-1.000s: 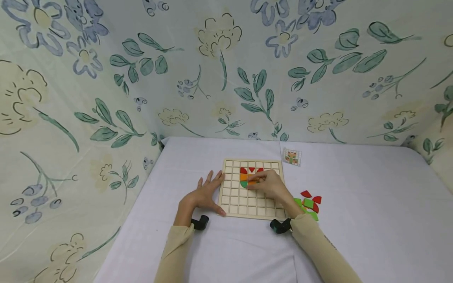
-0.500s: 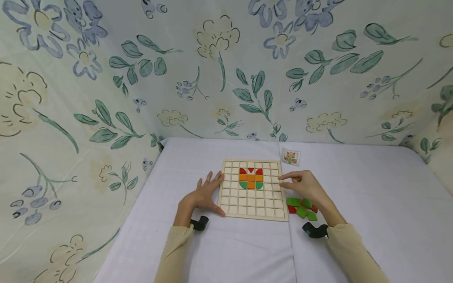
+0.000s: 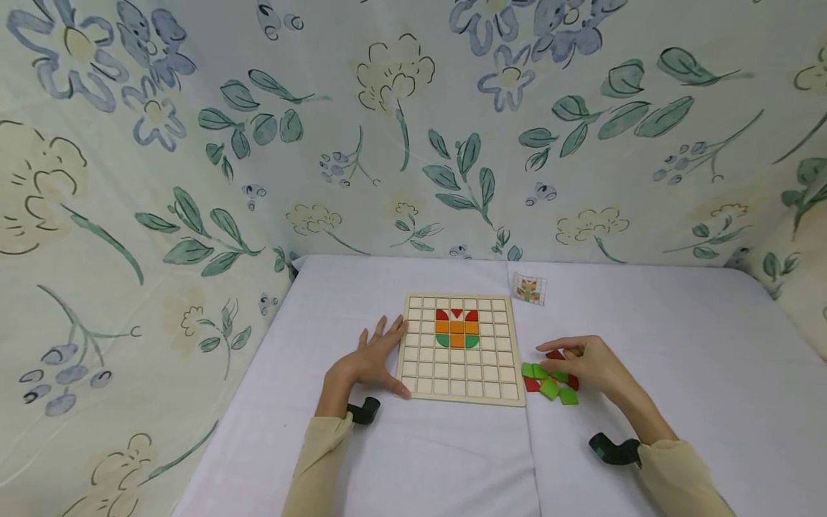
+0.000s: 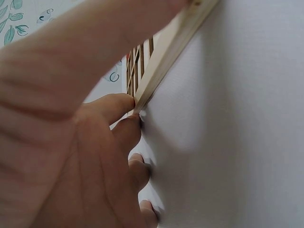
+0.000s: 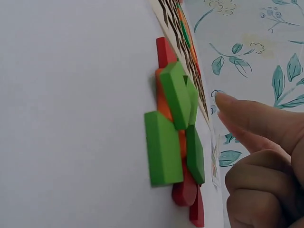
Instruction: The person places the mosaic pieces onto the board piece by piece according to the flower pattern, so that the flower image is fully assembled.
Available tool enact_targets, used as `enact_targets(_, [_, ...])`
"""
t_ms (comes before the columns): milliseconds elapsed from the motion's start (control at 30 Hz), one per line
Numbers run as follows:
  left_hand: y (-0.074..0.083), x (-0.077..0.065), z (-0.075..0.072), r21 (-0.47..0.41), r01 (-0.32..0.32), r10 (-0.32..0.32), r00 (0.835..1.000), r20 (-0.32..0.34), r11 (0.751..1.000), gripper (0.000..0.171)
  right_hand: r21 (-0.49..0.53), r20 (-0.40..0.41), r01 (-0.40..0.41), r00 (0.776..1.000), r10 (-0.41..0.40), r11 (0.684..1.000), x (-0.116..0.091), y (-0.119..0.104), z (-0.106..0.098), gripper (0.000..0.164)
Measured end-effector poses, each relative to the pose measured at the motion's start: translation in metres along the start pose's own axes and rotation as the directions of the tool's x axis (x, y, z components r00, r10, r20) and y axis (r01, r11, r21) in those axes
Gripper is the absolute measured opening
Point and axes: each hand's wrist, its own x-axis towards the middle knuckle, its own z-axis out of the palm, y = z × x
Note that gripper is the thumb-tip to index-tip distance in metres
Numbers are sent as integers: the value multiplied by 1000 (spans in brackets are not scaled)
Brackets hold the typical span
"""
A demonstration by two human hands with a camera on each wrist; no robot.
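Note:
A square wooden grid board (image 3: pixel 452 373) lies on the white cloth, with red, orange and green pieces forming a tulip-like shape in its upper middle cells. My left hand (image 3: pixel 368 362) is spread against the board's left side, fingertips and thumb at its frame (image 4: pixel 164 66). Just right of the board is a loose heap of green pieces (image 3: pixel 568 396), red pieces (image 3: pixel 531 385) and some orange pieces (image 5: pixel 163 102). Over this heap hovers my right hand (image 3: pixel 591 362), index finger and thumb extended and apart, the other fingers bent. Nothing shows between its fingertips.
A small card (image 3: pixel 529 289) printed with a coloured pattern lies beyond the board's upper right corner. Behind the table hangs a floral cloth (image 3: pixel 388 143), which also covers the left side. The white tablecloth (image 3: pixel 452 459) has a crease running toward the front.
My right hand has moved from the board's coloured pieces rightward, then down over the heap. A green and an orange piece now show where it covered them. The left hand stays put.

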Motion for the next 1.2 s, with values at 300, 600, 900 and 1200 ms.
enact_targets(300, [-2, 1, 0, 6, -8, 8, 1000, 5, 1000, 138, 36, 62, -8, 998, 6, 999, -6, 10, 5, 42])
enact_targets(600, [-4, 2, 0, 1, -4, 4, 1000, 10, 1000, 139, -11, 57, 15, 998, -14, 1000, -1, 6, 8, 37])
enact_targets(900, [-3, 2, -1, 10, 0, 0, 1000, 13, 1000, 138, -31, 60, 1, 998, 1, 1000, 0, 2, 11, 40])
enact_targets(1200, [-3, 2, -1, 8, -6, 6, 1000, 13, 1000, 137, 7, 45, -10, 999, 9, 1000, 5, 3, 11, 44])
